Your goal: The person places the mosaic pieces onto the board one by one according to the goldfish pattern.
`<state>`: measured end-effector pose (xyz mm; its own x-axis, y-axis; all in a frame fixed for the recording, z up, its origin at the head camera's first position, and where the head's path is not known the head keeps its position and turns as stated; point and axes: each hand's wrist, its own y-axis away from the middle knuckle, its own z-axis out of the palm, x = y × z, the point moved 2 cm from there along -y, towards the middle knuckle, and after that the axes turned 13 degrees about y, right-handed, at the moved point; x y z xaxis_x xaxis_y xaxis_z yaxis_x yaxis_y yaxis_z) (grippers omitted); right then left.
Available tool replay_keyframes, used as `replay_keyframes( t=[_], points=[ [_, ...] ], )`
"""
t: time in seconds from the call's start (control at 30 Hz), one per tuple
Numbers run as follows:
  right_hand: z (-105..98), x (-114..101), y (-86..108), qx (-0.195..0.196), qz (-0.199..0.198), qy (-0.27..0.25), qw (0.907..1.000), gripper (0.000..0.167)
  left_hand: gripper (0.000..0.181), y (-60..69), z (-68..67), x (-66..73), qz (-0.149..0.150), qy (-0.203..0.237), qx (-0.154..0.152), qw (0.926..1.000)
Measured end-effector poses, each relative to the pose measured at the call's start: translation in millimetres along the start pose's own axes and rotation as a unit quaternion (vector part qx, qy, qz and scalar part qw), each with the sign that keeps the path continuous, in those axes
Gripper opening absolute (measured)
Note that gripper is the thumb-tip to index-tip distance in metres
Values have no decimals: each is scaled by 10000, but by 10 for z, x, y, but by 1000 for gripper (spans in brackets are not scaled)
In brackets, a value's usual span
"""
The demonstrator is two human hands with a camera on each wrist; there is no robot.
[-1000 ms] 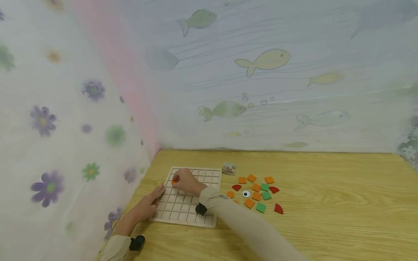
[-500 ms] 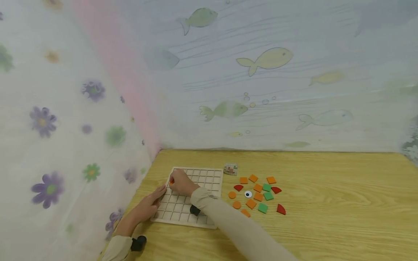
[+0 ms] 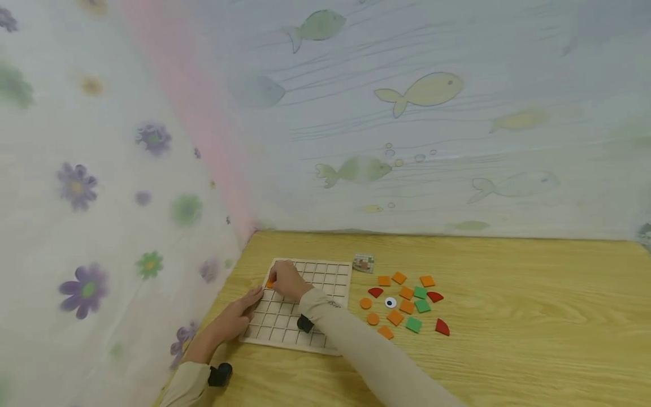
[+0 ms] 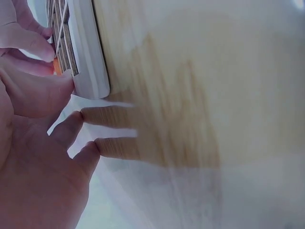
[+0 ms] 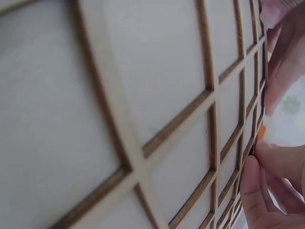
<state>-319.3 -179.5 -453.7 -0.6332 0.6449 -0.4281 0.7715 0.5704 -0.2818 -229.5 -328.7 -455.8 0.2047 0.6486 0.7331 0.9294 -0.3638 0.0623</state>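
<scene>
My right hand (image 3: 289, 281) is over the upper left of a pale wooden grid board (image 3: 285, 333). Its thumb and fingertips pinch an orange tile (image 3: 269, 284) at a cell by the board's left edge. In the right wrist view only a sliver of that orange tile (image 5: 260, 132) shows beside the thumb, so its full shape is hidden. My left hand (image 3: 231, 321) rests with fingers extended at the board's left edge. In the left wrist view the left thumb touches the board's rim (image 4: 90, 71), and some fingers stay off it, spread.
Loose pieces lie right of the board: several orange squares (image 3: 395, 317), orange discs (image 3: 365, 303), green squares (image 3: 413, 324), red quarter-circles (image 3: 442, 327) and an eye disc (image 3: 390, 303). A small pattern card (image 3: 363, 262) lies behind them. A flower-print wall (image 3: 112, 226) borders the table's left.
The right hand shifts slightly over the board's upper-left cells, still pinching the orange tile. The left hand stays at the board's edge. The head view moves a little.
</scene>
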Motion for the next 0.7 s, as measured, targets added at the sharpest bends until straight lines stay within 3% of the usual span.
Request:
replay_keyframes(
  t=[0.23,0.4,0.7],
  points=[
    [15,20,1,-272,-138,39,9995,19,58,-17,11,-41,-325,445,-136,9984],
    [-13,26,18,-623,-192,28,9979,16,60,-6,23,-38,-278,464,-119,9985],
    [-351,-12,103,-1048,-472,166,9932,19,59,-14,-21,-14,-232,390,-172,9988]
  ],
)
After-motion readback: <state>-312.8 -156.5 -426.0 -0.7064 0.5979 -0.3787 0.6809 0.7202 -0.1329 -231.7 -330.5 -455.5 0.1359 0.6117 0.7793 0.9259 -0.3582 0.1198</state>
